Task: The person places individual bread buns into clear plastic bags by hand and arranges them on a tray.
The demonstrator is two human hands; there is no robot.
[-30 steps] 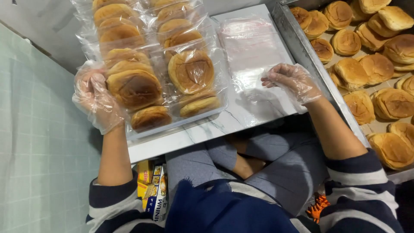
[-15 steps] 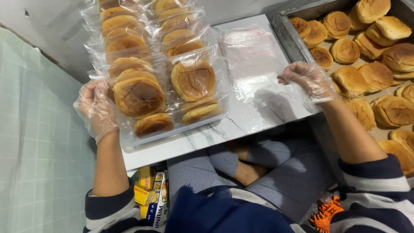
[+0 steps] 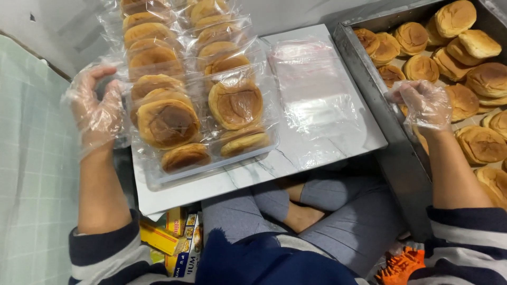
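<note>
My left hand (image 3: 97, 113), in a loose clear glove, rests with fingers spread against the left side of a pile of bagged buns (image 3: 169, 121). The pile lies in two rows on a white marble-patterned board (image 3: 296, 158) across my lap. A flat stack of empty clear bags (image 3: 317, 89) lies on the board's right half. My right hand (image 3: 422, 103), also gloved, hovers over the near-left corner of a metal tray (image 3: 369, 89), fingers bent down above loose brown buns (image 3: 475, 79). I see nothing gripped in it.
The metal tray holds several loose buns and butts against the board's right edge. Yellow cartons (image 3: 169, 240) lie under the board by my left elbow. An orange object (image 3: 401, 264) sits near my right knee. A pale green tiled surface (image 3: 26, 184) runs along the left.
My right hand has left the empty bags on the board and moved right, over the tray of loose buns. My left hand stays at the side of the bagged pile.
</note>
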